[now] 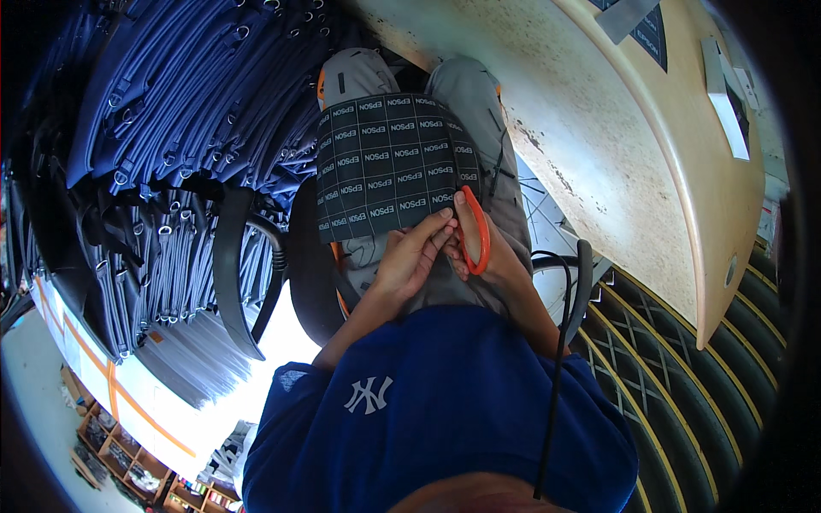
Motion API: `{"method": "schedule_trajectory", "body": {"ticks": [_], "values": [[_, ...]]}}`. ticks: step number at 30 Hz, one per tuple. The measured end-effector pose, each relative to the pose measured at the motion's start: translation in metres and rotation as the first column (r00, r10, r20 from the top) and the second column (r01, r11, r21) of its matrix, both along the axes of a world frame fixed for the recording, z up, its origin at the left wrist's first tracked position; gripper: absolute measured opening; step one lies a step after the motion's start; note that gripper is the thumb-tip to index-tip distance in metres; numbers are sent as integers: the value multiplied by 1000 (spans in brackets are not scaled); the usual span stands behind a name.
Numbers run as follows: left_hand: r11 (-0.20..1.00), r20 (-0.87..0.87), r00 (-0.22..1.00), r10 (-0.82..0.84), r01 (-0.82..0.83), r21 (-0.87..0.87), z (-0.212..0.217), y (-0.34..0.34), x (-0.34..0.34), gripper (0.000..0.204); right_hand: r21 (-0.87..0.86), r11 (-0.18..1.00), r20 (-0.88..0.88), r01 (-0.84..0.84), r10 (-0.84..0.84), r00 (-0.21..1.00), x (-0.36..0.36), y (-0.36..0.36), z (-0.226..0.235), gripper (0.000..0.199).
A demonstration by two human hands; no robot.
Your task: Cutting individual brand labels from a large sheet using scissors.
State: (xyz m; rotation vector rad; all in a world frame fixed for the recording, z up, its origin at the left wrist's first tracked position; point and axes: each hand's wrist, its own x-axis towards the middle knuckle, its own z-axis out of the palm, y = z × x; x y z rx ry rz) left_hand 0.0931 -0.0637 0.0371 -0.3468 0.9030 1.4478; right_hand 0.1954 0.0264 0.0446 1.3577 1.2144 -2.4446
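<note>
Across my lap lies a black sheet (385, 171) printed with a repeated pale pattern in a grid; its right part folds over my thigh. My left hand (410, 261) is closed in a pinch at the sheet's near right corner, and what sits between its fingertips is too small to make out. Close beside it, my right hand (500, 256) holds scissors with an orange handle (486, 248). The fingertips of both hands meet by the near edge. The scissor blades are hidden from sight.
Many dark blue straps with metal rings (180, 94) are piled at left, near a black chair armrest (239, 274). A worn cream table (590, 128) curves along the right, with a white box (725, 98) on it. Black yellow-edged ribbed matting (667, 393) lies below it.
</note>
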Motion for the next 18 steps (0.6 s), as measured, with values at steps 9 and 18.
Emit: {"method": "schedule_trajectory", "body": {"ticks": [9,18], "values": [[1000,32,999,21,-20,-13,-7,-3,1,15,6,1000,-24,13,-12,1000,0,0,-1,64],[996,-6,996,87,-87,-4,-3,-4,1,15,-26,999,-34,43,-44,998,-1,-2,1,59]]}}
